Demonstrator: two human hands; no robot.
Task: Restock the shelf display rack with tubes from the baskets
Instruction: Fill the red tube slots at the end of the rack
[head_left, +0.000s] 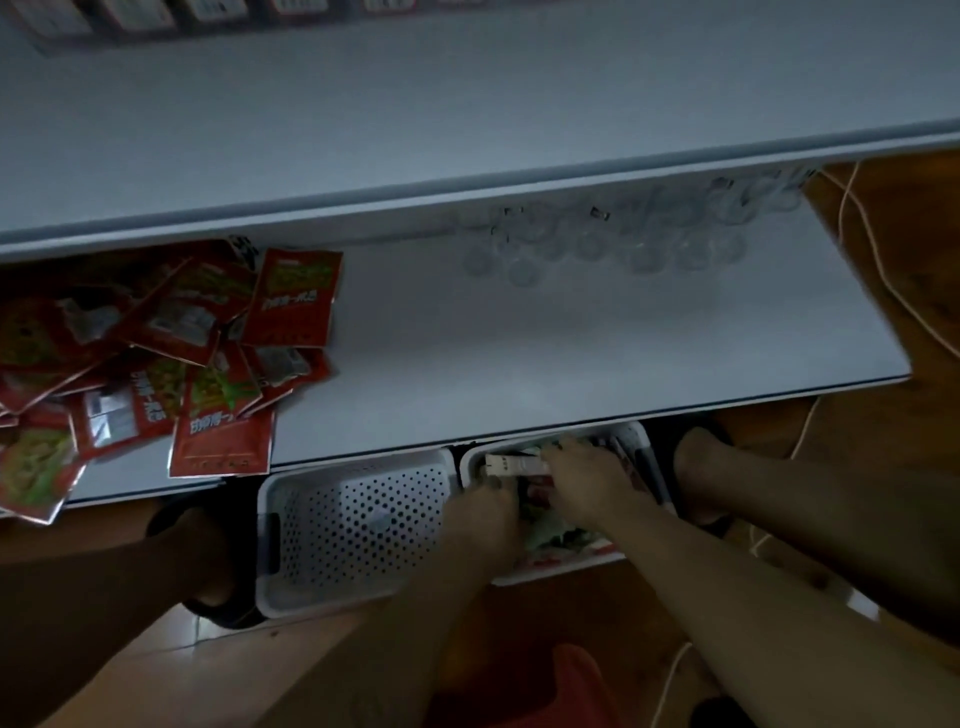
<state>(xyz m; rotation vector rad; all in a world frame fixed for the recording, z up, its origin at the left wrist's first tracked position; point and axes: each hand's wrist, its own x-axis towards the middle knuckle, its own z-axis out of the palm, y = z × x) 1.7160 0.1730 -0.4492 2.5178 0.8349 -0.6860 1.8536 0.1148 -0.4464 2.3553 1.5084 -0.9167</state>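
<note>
Two white perforated baskets stand on the floor under the shelf edge. The left basket looks nearly bare inside. The right basket holds tubes and packets. My right hand reaches into it and grips a white tube lying across the top of the pile. My left hand is also inside that basket, fingers curled down among the items; what it holds is hidden. The white shelf of the display rack spreads above the baskets.
Several red snack packets lie heaped on the shelf's left part. Clear plastic cups cluster at the shelf's back right. My feet stand beside the baskets. White cables trail over the wooden floor at right. A red object sits near the bottom edge.
</note>
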